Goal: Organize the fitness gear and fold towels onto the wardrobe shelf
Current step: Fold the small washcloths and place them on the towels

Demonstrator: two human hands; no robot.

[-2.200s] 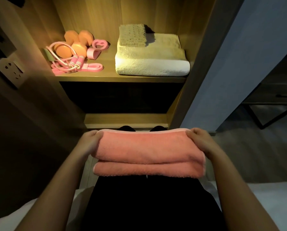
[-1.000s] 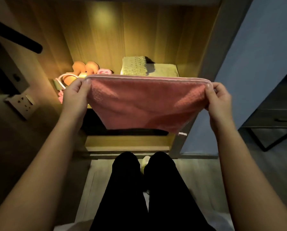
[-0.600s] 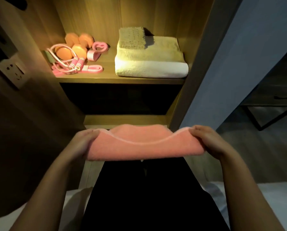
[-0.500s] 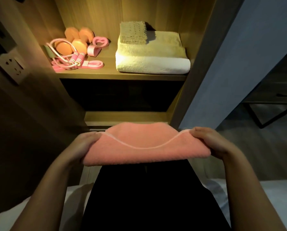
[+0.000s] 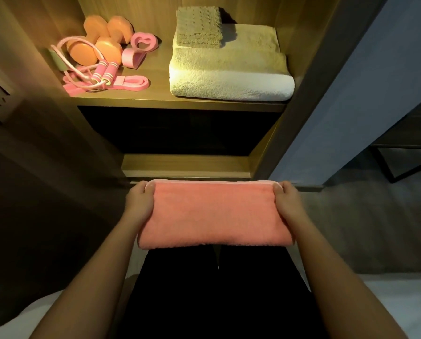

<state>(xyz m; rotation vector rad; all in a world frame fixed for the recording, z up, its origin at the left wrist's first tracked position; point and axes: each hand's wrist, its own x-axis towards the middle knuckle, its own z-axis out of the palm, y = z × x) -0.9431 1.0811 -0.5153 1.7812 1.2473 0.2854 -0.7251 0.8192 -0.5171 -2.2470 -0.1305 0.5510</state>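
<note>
Hands on folded towel
Left hand (image 5: 141, 204) and right hand (image 5: 286, 204) each grip 1 end of the pink towel (image 5: 214, 216), fingers curled underneath.

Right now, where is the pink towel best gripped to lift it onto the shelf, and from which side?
Grip the pink towel by its two short ends, one hand from each side, as the left hand and right hand hold it. It is a wide, flat folded slab; gripping both ends keeps the layers together, while a one-sided grip would probably let it sag.
</note>
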